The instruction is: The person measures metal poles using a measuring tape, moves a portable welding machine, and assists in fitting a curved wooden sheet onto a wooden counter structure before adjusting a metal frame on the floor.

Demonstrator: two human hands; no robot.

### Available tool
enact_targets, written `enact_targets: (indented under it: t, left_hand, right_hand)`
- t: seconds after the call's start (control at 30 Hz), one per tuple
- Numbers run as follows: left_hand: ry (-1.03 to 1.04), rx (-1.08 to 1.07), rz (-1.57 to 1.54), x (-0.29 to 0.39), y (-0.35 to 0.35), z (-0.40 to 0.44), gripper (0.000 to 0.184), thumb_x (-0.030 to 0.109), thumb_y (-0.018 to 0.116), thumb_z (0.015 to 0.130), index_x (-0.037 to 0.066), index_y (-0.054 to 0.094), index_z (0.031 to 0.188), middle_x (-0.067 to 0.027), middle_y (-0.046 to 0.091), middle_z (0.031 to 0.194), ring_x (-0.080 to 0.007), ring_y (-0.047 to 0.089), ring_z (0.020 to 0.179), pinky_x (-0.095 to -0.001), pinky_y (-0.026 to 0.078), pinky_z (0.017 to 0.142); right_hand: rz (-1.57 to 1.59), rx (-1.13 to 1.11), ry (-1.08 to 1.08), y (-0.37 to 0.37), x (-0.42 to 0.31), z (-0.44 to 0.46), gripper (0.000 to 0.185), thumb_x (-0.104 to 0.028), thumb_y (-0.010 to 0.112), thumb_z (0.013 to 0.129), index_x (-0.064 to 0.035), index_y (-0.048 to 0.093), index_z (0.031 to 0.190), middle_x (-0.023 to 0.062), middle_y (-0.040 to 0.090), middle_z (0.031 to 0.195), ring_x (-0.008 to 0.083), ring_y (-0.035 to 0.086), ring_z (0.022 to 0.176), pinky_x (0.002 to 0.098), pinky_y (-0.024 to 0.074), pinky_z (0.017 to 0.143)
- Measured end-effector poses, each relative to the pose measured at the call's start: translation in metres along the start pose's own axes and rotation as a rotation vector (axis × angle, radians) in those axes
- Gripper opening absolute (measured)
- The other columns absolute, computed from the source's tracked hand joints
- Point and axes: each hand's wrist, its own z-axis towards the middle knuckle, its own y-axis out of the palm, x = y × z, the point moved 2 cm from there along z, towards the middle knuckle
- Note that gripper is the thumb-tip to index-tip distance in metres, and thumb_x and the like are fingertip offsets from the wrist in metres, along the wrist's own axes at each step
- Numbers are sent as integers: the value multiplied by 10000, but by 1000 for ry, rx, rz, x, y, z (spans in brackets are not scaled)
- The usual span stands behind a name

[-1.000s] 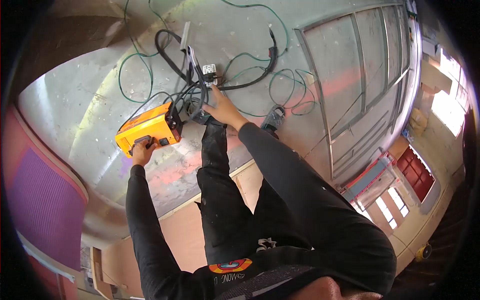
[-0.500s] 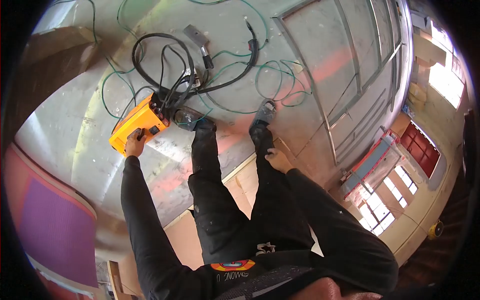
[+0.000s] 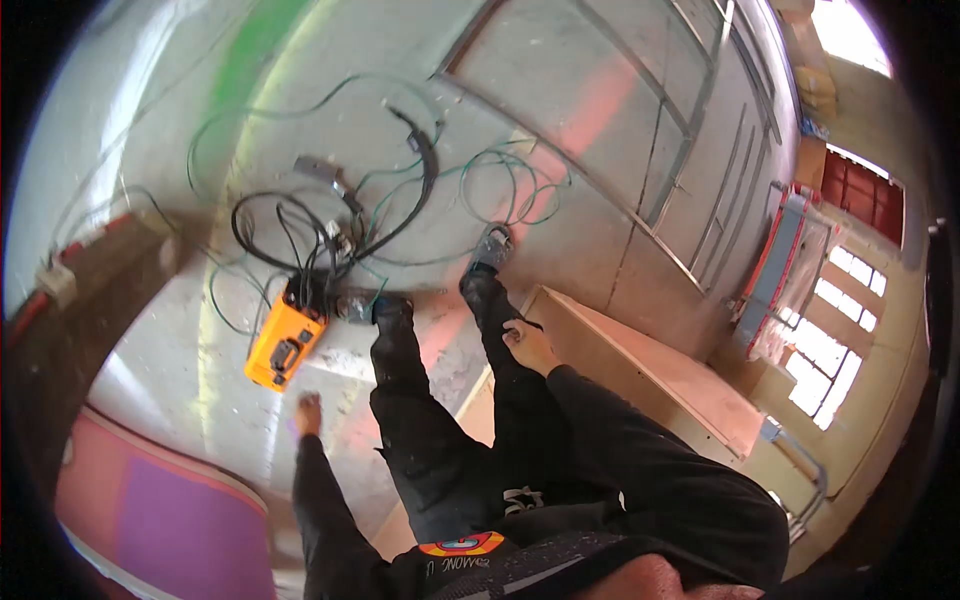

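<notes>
An orange welding machine (image 3: 286, 340) with a black top handle stands on the grey floor, thick black cables (image 3: 300, 235) running from its far end. Just on the near side of it is my left hand (image 3: 308, 412), apart from the handle and holding nothing; its fingers look loosely parted, though small and somewhat blurred. My right hand (image 3: 530, 346) rests on my right knee, fingers laid over the dark trouser cloth. Beyond my feet, a black cable ends in an electrode holder (image 3: 415, 140). A flat grey metal piece (image 3: 318, 168) with a black-handled part lies near the coiled cables.
Thin green cable (image 3: 510, 185) lies in loops beyond my feet. A welded metal frame (image 3: 600, 185) lies on the floor at the right. A wooden board box (image 3: 640, 365) stands beside my right leg. At the left are a dark beam (image 3: 110, 290) and a pink-purple panel (image 3: 190, 510).
My left hand has let go of the welding machine's handle and drawn back toward me. The machine now stands more upright in view. My right hand stays at my knee; the view has turned.
</notes>
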Motion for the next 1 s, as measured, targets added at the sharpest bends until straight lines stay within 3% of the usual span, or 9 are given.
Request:
enact_targets:
  t: [0.07, 0.23, 0.37, 0.7, 0.73, 0.77, 0.8, 0.83, 1.0]
  left_hand:
    - [30, -183, 10, 31, -9, -57, 376, 365, 452, 816, 41, 587, 681, -180, 598, 753, -350, 564, 802, -453, 430, 692]
    - [658, -242, 549, 28, 17, -204, 102, 230, 548, 755, 153, 574, 818, -73, 575, 727, -243, 576, 676, -380, 447, 534]
    - [260, -425, 389, 94, -2, -252, 128, 215, 533, 760, 139, 583, 849, -97, 590, 756, -270, 584, 708, -394, 455, 577]
    - [494, -93, 531, 300, -107, -193, 206, 178, 495, 771, 104, 606, 927, -155, 628, 826, -337, 603, 786, -430, 476, 687]
    - [487, -105, 302, 343, -125, -209, 208, 192, 533, 751, 86, 608, 914, -159, 630, 815, -329, 607, 793, -407, 478, 686]
    - [863, -181, 526, 328, -124, -147, 198, 194, 561, 757, 73, 611, 906, -156, 636, 822, -323, 612, 793, -394, 482, 677]
    - [475, 6, 448, 410, -149, -207, 206, 210, 582, 759, 51, 613, 885, -152, 639, 823, -291, 623, 767, -364, 484, 659]
    - [455, -41, 175, 446, -161, -211, 252, 238, 615, 744, 28, 615, 884, -151, 641, 821, -269, 628, 755, -345, 481, 649]
    - [880, 238, 8, 598, -179, -244, 337, 241, 724, 687, -9, 499, 688, -81, 525, 617, -154, 487, 566, -304, 416, 535]
  right_hand:
    - [141, 86, -38, -14, 12, -11, 280, -217, 563, 789, -33, 570, 1000, 185, 613, 873, 327, 590, 837, 374, 462, 734]
    - [266, 69, -75, -42, 40, -41, 293, -240, 577, 783, -22, 591, 977, 190, 607, 908, 334, 580, 857, 380, 455, 750]
    - [317, 85, -59, -86, 63, -59, 336, -256, 585, 788, -8, 584, 1015, 182, 617, 927, 297, 598, 873, 353, 460, 781]
    - [374, 312, -84, -210, 154, -87, 287, -268, 520, 761, -57, 640, 914, 150, 603, 1014, 341, 580, 874, 401, 456, 777]
    - [383, 332, -97, -216, 168, -84, 287, -268, 520, 761, -57, 640, 914, 150, 603, 1014, 341, 580, 874, 401, 456, 777]
    - [437, 357, -3, -214, 186, -75, 316, -280, 526, 751, -50, 636, 938, 159, 602, 1016, 344, 576, 892, 398, 455, 790]
    - [493, 371, 91, -206, 199, -71, 346, -291, 532, 741, -44, 632, 962, 169, 601, 1018, 347, 572, 911, 395, 453, 804]
    - [500, 380, 78, -208, 206, -70, 346, -291, 532, 741, -44, 632, 962, 169, 601, 1018, 347, 572, 911, 395, 453, 804]
    - [563, 455, 164, -216, 216, -61, 430, -329, 572, 703, 2, 621, 973, 216, 604, 972, 349, 569, 936, 390, 448, 819]
